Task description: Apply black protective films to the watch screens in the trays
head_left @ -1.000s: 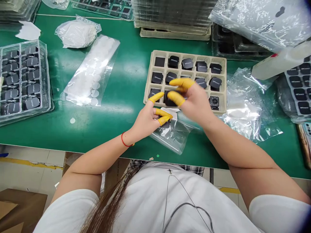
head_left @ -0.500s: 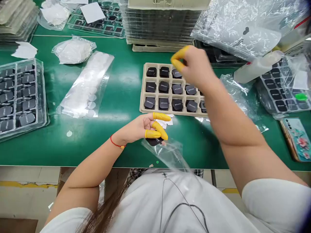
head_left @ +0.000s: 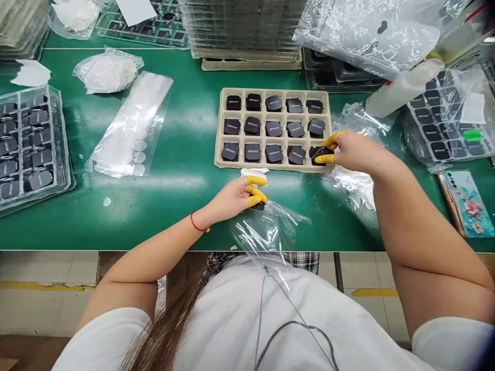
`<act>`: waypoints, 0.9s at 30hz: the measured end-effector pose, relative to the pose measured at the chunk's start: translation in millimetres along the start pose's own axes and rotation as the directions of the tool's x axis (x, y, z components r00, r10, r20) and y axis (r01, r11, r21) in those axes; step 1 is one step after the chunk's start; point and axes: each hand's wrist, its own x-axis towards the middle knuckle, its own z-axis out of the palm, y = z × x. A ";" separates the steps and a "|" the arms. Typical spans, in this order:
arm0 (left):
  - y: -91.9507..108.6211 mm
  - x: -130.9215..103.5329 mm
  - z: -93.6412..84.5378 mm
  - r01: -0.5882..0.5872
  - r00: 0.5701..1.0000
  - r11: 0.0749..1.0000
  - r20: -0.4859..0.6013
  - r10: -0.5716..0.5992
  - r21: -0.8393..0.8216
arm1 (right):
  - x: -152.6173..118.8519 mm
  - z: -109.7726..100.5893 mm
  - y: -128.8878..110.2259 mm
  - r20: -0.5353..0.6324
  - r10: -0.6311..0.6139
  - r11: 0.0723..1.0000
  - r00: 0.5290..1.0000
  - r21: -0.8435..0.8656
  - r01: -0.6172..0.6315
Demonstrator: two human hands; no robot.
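left hand [head_left: 231, 198]: clamped on black square [head_left: 259, 206] beneath its fingertips, clear bag [head_left: 266, 229] alongside | right hand [head_left: 352, 149]: fingertips at black piece [head_left: 323, 151], tray's [head_left: 274, 166] near right cell, cannot tell if clamped

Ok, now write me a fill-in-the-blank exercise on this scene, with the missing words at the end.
The beige tray has three rows of ____ compartments each.
The finger covers on the left hand and the right hand are coloured ____.
The bracelet on the left wrist is coloured ____.
The right hand is at the ____ end of the tray's nearest row.

Missing words: five; yellow; red; right.
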 end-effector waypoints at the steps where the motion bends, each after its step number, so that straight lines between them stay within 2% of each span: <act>1: -0.5 0.0 -0.5 -0.011 1.000 1.000 -0.010 0.011 0.012 | -4.5 -0.7 -3.2 -0.044 0.015 0.999 0.999 0.042 -0.013; 3: -1.9 0.0 -0.5 -0.051 0.998 0.998 -0.036 0.052 0.037 | -21.2 0.8 -19.4 -0.176 0.003 0.990 0.984 0.137 0.021; 4: -3.1 0.3 0.0 -0.079 0.996 0.996 -0.044 0.081 0.041 | -32.7 3.5 -32.5 -0.249 -0.032 0.975 0.968 0.204 0.085; 6: -6.2 1.6 1.7 -0.128 0.991 0.992 -0.023 0.128 0.022 | -57.5 12.8 -65.0 -0.362 -0.159 0.898 0.918 0.334 0.288; 9: -11.7 3.8 3.3 -0.184 0.982 0.983 0.031 0.185 -0.019 | -84.8 30.9 -110.6 -0.387 -0.447 0.731 0.806 0.362 0.579; 11: -13.9 3.5 2.0 -0.236 0.971 0.972 -0.029 0.236 0.003 | -89.5 40.2 -126.2 -0.370 -0.566 0.642 0.737 0.363 0.676; 12: -14.2 2.6 0.8 -0.261 0.962 0.965 -0.075 0.262 0.032 | -88.0 43.1 -128.9 -0.367 -0.592 0.600 0.718 0.395 0.696; 13: -14.1 1.2 -0.7 -0.278 0.952 0.958 -0.112 0.285 0.071 | -84.7 44.6 -129.0 -0.372 -0.589 0.557 0.718 0.456 0.694; 14: -13.6 -0.4 -2.2 -0.288 0.945 0.951 -0.129 0.302 0.114 | -80.3 45.1 -127.7 -0.375 -0.560 0.517 0.739 0.538 0.665; 16: -12.4 -3.6 -4.5 -0.306 0.936 0.931 -0.118 0.333 0.198 | -71.2 44.5 -125.6 -0.342 -0.463 0.456 0.818 0.699 0.551; 18: -12.5 -5.2 -5.1 -0.322 0.929 0.909 -0.095 0.357 0.265 | -66.5 43.6 -129.3 -0.288 -0.399 0.466 0.871 0.754 0.463; 19: -13.1 -5.2 -5.0 -0.322 0.928 0.901 -0.090 0.361 0.290 | -66.7 43.4 -133.6 -0.293 -0.389 0.506 0.873 0.724 0.469; 20: -14.0 -4.7 -4.8 -0.319 0.928 0.897 -0.093 0.361 0.305 | -68.8 43.2 -138.5 -0.331 -0.395 0.557 0.857 0.656 0.510; 21: -14.9 -4.0 -4.7 -0.312 0.928 0.897 -0.101 0.358 0.312 | -72.1 42.8 -142.6 -0.390 -0.419 0.598 0.820 0.561 0.572; 23: -15.7 -2.8 -4.8 -0.307 0.928 0.904 -0.119 0.354 0.297 | -79.5 39.9 -141.8 -0.510 -0.505 0.612 0.696 0.357 0.706; 24: -15.0 -2.8 -5.2 -0.298 0.931 0.913 -0.127 0.343 0.280 | -81.4 37.3 -133.5 -0.553 -0.532 0.604 0.641 0.283 0.745; 25: -13.4 -3.3 -5.6 -0.282 0.938 0.924 -0.130 0.323 0.259 | -80.9 34.0 -118.5 -0.600 -0.510 0.618 0.616 0.243 0.748; 26: -11.1 -4.4 -6.2 -0.260 0.948 0.936 -0.124 0.294 0.236 | -77.2 30.5 -96.8 -0.656 -0.442 0.654 0.611 0.231 0.721; 27: -8.2 -6.0 -6.5 -0.240 0.958 0.947 -0.109 0.267 0.213 | -70.4 27.2 -69.2 -0.717 -0.278 0.739 0.640 0.266 0.619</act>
